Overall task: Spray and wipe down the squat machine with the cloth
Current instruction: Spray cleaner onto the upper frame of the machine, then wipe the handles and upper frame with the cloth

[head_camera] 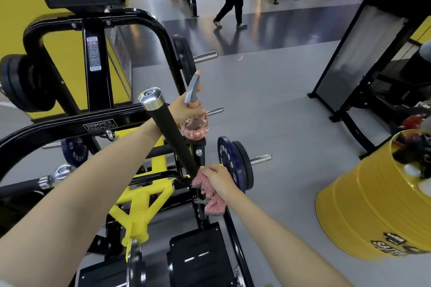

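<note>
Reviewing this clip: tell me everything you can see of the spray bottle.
The spray bottle has a rounded, clear pinkish body that looks like plastic, holding pinkish liquid, an orange collar, a grey trigger head and an orange nozzle tip pointing up and away. It stands roughly upright, held in the air by the left hand gripping its neck, just right of the machine's black handle bar. The liquid level cannot be read.
</note>
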A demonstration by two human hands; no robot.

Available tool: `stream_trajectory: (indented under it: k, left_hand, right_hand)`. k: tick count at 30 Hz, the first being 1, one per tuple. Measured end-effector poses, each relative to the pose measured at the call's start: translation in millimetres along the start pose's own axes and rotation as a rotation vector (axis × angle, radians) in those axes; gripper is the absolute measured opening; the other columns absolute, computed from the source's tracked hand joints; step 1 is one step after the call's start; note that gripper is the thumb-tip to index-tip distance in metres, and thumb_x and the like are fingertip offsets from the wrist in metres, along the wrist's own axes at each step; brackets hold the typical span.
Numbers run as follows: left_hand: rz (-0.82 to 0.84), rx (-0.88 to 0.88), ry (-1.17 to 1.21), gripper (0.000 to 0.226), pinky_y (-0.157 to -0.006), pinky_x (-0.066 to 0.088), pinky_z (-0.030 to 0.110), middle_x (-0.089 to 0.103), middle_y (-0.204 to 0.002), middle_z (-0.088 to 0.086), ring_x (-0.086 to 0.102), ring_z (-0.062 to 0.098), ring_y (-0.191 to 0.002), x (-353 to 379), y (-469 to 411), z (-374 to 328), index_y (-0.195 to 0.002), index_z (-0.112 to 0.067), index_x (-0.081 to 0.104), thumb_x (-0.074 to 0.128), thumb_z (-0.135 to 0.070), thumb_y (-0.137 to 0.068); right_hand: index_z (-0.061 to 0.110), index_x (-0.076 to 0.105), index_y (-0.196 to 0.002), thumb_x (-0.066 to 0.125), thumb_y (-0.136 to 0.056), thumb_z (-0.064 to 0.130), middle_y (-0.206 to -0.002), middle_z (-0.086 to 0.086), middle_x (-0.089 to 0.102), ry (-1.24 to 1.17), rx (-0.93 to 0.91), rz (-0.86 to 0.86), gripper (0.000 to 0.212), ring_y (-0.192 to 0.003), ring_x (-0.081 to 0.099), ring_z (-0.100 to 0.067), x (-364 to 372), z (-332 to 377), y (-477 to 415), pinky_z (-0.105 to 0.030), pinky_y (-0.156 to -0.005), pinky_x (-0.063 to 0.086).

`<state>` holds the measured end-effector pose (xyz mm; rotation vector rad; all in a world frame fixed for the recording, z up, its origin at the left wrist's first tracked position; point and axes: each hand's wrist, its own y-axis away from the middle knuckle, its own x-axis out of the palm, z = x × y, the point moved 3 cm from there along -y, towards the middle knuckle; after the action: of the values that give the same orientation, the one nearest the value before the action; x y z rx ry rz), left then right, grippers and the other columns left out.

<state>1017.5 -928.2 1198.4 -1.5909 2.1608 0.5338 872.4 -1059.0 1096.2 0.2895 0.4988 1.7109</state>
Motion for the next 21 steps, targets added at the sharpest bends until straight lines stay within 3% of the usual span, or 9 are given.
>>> stream_trajectory:
  k: [3,6,8,10,13,15,17,19,21]
  left_hand:
    - [0.079,-0.038,-0.022,0.059,-0.098,0.048,0.044,0.057,-0.109,0.001,0.057,0.02,-0.103,-8,11,3,-0.131,-0.016,0.04,0.073,-0.023,-0.083]
    - [0.03,-0.127,0.063,0.08,-0.107,0.034,0.041,0.037,-0.145,0.002,0.038,0.023,-0.13,-18,33,15,-0.149,-0.022,0.02,0.07,-0.019,-0.086]
    - [-0.046,-0.156,0.11,0.056,-0.105,0.036,0.046,0.047,-0.136,0.002,0.044,0.023,-0.126,-24,53,32,-0.137,-0.022,0.04,0.067,-0.014,-0.088]
    - [-0.178,-0.196,0.06,0.033,-0.098,0.042,0.043,0.059,-0.117,0.0,0.053,0.025,-0.118,-27,75,57,-0.117,-0.022,0.055,0.067,-0.013,-0.087]
    - [-0.242,-0.387,0.035,0.06,-0.095,0.041,0.034,0.05,-0.137,0.009,0.048,0.028,-0.125,-23,112,94,-0.142,-0.013,0.04,0.067,-0.025,-0.089]
    - [-0.254,-0.456,0.002,0.058,-0.09,0.041,0.032,0.05,-0.135,0.013,0.05,0.028,-0.12,-14,137,112,-0.142,-0.008,0.039,0.063,-0.025,-0.092]
    - [-0.26,-0.517,-0.075,0.046,-0.087,0.042,0.03,0.056,-0.125,0.01,0.054,0.026,-0.112,-4,163,126,-0.134,-0.007,0.048,0.062,-0.023,-0.093]
    - [-0.163,-0.555,-0.098,0.032,-0.087,0.044,0.03,0.06,-0.119,0.007,0.056,0.024,-0.112,6,188,135,-0.12,-0.009,0.06,0.063,-0.025,-0.092]
    - [0.096,-0.601,-0.005,0.025,-0.086,0.047,0.03,0.063,-0.115,0.0,0.058,0.017,-0.11,25,208,135,-0.108,-0.018,0.064,0.062,-0.036,-0.091]
  right_hand:
    - [0.007,0.063,-0.098,0.049,-0.097,0.039,-0.073,-0.013,0.061,0.036,0.049,-0.013,0.035,-0.057,0.058,-0.024,-5,-9,-4,-0.034,-0.059,0.052]
    - [0.012,0.058,-0.085,0.05,-0.089,0.056,-0.073,-0.011,0.056,0.147,0.121,-0.021,0.045,-0.072,0.057,-0.023,-11,-23,-10,-0.043,-0.091,0.049]
    - [0.007,0.066,-0.103,0.059,-0.082,0.06,-0.097,-0.013,0.069,0.182,0.189,0.04,0.058,-0.09,0.066,-0.027,-10,-31,-10,-0.044,-0.098,0.048]
    - [0.006,0.06,-0.121,0.071,-0.078,0.048,-0.114,-0.013,0.067,0.23,0.254,0.098,0.061,-0.103,0.065,-0.027,-4,-38,-5,-0.041,-0.097,0.049]
    - [0.004,0.052,-0.127,0.077,-0.079,0.03,-0.122,-0.013,0.061,0.401,0.318,0.165,0.061,-0.108,0.061,-0.025,7,-42,3,-0.033,-0.095,0.048]
    - [0.003,0.047,-0.132,0.076,-0.081,0.024,-0.124,-0.013,0.06,0.435,0.376,0.205,0.062,-0.107,0.059,-0.024,19,-45,10,-0.033,-0.096,0.047]
    - [0.003,0.048,-0.13,0.071,-0.085,0.01,-0.109,-0.015,0.064,0.3,0.412,0.24,0.051,-0.094,0.063,-0.023,34,-46,14,-0.035,-0.094,0.049]
    - [-0.003,0.053,-0.124,0.064,-0.087,0.0,-0.093,-0.015,0.066,0.156,0.412,0.279,0.038,-0.082,0.064,-0.024,53,-43,19,-0.04,-0.095,0.05]
    - [-0.002,0.06,-0.11,0.059,-0.091,0.003,-0.089,-0.014,0.065,0.045,0.372,0.282,0.019,-0.08,0.063,-0.024,66,-42,19,-0.045,-0.099,0.047]
